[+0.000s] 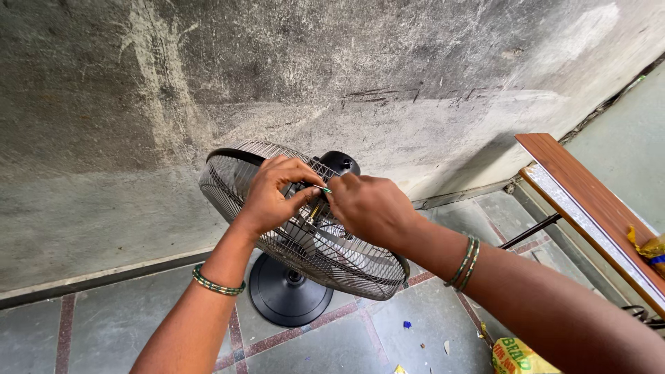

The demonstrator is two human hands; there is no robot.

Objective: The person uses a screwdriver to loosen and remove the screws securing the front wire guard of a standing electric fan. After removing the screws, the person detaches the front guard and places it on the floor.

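Note:
A table fan with a wire-mesh cage point(346, 260) and a round black base point(287, 294) stands on the tiled floor by the wall. Its black motor housing point(341, 163) shows at the back. My left hand point(273, 194) rests on the back of the cage, fingers pinched near the housing. My right hand point(370, 208) is closed next to it, holding a thin green-tipped tool point(324, 190) that points at the spot between both hands. What the tool tip touches is hidden by my fingers. Green bangles sit on both wrists.
A rough grey wall point(312, 69) rises behind the fan. A wooden table edge point(589, 201) juts in at the right, with a dark rod point(530, 233) under it. A yellow packet point(516, 357) and small scraps lie on the floor tiles.

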